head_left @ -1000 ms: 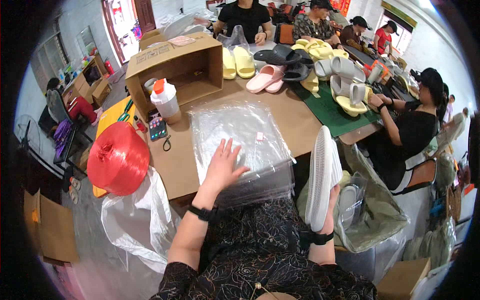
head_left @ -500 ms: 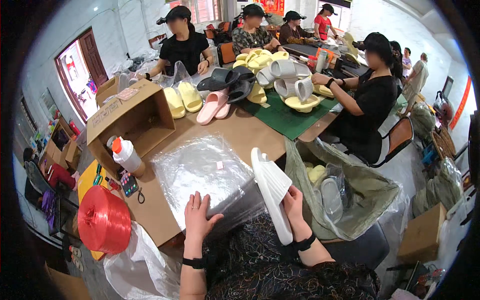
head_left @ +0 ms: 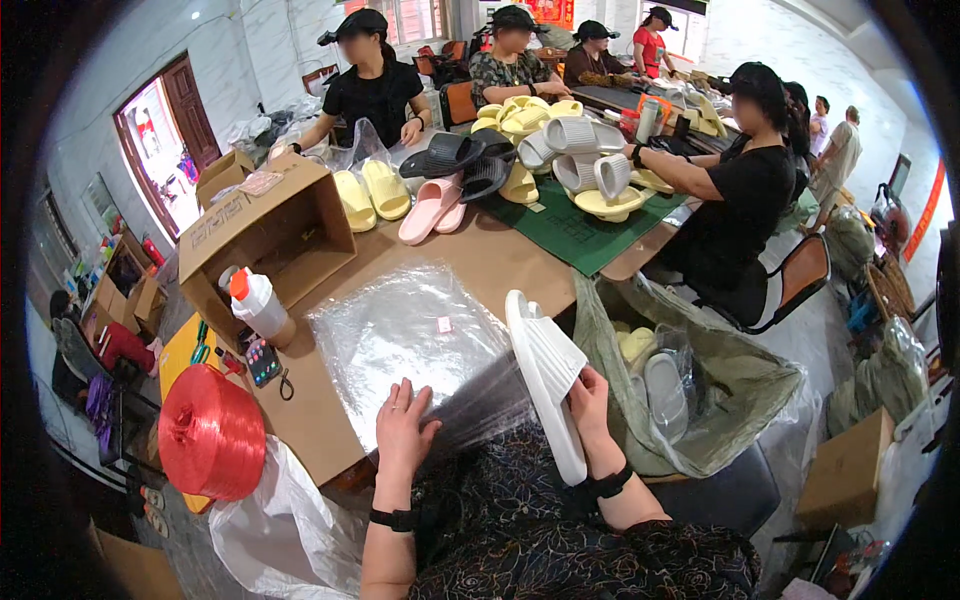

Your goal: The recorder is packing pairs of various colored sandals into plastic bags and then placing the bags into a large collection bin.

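Note:
A white slipper (head_left: 548, 375) stands tilted in my right hand (head_left: 592, 418), held by its side with the fingers at the strap. My left hand (head_left: 402, 428) lies flat, fingers stretched out and thumb apart, on the near edge of a stack of clear plastic bags (head_left: 395, 315). From that stack a sheet of clear film spans toward the slipper; whether the slipper is inside a bag I cannot tell. A small pink tag (head_left: 444, 325) rests on the plastic.
A cardboard box (head_left: 270, 215), white bottle (head_left: 260, 305), phone (head_left: 263, 363) and red twine roll (head_left: 212, 432) stand to the left. Behind lie pink slippers (head_left: 430, 212) and piled grey slippers (head_left: 575, 165). An open green sack (head_left: 700, 430) with slippers is at right. Co-workers sit around.
My left hand has shifted slightly down and right. The film between my hands looks more stretched out. The slipper stays in my right hand, nearly in place.

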`<action>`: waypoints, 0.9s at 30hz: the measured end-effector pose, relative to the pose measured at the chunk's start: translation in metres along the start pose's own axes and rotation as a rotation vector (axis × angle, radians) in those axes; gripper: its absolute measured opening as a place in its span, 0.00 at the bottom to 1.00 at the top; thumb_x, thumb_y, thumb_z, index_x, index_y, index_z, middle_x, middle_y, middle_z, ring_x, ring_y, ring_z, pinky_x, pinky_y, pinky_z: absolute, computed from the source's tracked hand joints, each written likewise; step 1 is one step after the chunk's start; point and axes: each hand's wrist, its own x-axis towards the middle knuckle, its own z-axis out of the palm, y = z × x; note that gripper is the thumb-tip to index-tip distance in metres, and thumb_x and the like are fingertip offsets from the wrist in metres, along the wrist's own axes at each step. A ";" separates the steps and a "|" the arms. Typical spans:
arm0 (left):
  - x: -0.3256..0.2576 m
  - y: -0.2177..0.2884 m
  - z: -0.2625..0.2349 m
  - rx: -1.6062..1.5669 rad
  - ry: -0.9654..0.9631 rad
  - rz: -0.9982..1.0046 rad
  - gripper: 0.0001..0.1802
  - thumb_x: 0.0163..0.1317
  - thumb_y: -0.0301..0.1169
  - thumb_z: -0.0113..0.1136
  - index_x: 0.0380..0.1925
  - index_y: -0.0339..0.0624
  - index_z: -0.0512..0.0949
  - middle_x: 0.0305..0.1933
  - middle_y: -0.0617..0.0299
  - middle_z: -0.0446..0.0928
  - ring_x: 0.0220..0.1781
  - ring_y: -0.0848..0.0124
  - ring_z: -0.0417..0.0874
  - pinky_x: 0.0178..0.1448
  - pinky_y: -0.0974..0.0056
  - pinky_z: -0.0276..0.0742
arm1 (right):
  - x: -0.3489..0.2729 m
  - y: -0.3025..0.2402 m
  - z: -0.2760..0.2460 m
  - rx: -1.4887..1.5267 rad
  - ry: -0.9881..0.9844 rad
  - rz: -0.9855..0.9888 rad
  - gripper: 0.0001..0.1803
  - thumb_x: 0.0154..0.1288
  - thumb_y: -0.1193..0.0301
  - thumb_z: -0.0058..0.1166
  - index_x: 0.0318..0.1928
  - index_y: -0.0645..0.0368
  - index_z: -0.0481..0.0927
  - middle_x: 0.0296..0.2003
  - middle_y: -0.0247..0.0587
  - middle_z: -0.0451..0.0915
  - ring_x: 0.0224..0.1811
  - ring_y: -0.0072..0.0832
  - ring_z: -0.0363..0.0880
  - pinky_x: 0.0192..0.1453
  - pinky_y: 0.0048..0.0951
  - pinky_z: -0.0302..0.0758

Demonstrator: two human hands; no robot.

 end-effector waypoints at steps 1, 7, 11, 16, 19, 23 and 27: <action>0.000 -0.002 0.002 -0.004 0.019 0.006 0.29 0.54 0.34 0.72 0.59 0.52 0.78 0.69 0.44 0.70 0.70 0.44 0.69 0.68 0.46 0.68 | -0.001 0.001 0.000 0.003 0.001 -0.001 0.15 0.74 0.70 0.55 0.52 0.71 0.80 0.41 0.35 0.84 0.40 0.17 0.79 0.44 0.21 0.74; 0.004 -0.009 0.008 -0.072 0.051 -0.026 0.17 0.64 0.34 0.62 0.53 0.49 0.82 0.64 0.42 0.75 0.67 0.43 0.73 0.68 0.48 0.70 | -0.003 0.002 0.005 0.109 -0.001 -0.013 0.15 0.74 0.71 0.55 0.52 0.71 0.80 0.43 0.36 0.84 0.42 0.18 0.79 0.47 0.23 0.74; 0.007 -0.003 0.006 -0.073 0.062 -0.052 0.18 0.63 0.40 0.65 0.52 0.48 0.82 0.64 0.40 0.74 0.67 0.42 0.73 0.69 0.49 0.69 | -0.004 0.007 0.001 0.086 -0.010 0.041 0.15 0.74 0.73 0.54 0.53 0.72 0.79 0.45 0.38 0.84 0.44 0.20 0.80 0.48 0.24 0.75; 0.005 0.019 -0.011 0.059 -0.079 -0.072 0.35 0.54 0.50 0.72 0.60 0.49 0.76 0.71 0.42 0.67 0.72 0.44 0.67 0.73 0.47 0.65 | -0.003 0.005 0.003 0.074 0.010 0.038 0.15 0.74 0.74 0.53 0.54 0.73 0.78 0.46 0.41 0.83 0.45 0.22 0.81 0.50 0.26 0.76; 0.001 0.015 0.002 0.108 -0.073 -0.046 0.41 0.51 0.51 0.74 0.64 0.49 0.72 0.72 0.42 0.64 0.75 0.44 0.63 0.75 0.45 0.61 | -0.002 0.003 0.000 0.163 0.014 0.021 0.15 0.74 0.73 0.53 0.54 0.73 0.78 0.46 0.42 0.84 0.45 0.23 0.81 0.50 0.26 0.76; -0.003 0.001 0.018 0.135 -0.031 -0.035 0.41 0.52 0.47 0.74 0.65 0.49 0.70 0.73 0.42 0.63 0.75 0.43 0.62 0.76 0.44 0.60 | -0.001 0.007 -0.005 0.107 0.012 0.023 0.16 0.74 0.72 0.54 0.54 0.73 0.78 0.47 0.42 0.84 0.45 0.24 0.82 0.51 0.28 0.76; -0.004 0.003 0.016 0.095 -0.036 -0.069 0.42 0.52 0.47 0.74 0.66 0.49 0.69 0.74 0.40 0.61 0.75 0.41 0.61 0.76 0.42 0.59 | 0.002 0.013 -0.003 0.127 0.043 0.014 0.17 0.71 0.79 0.48 0.56 0.75 0.77 0.50 0.48 0.84 0.49 0.32 0.85 0.54 0.30 0.81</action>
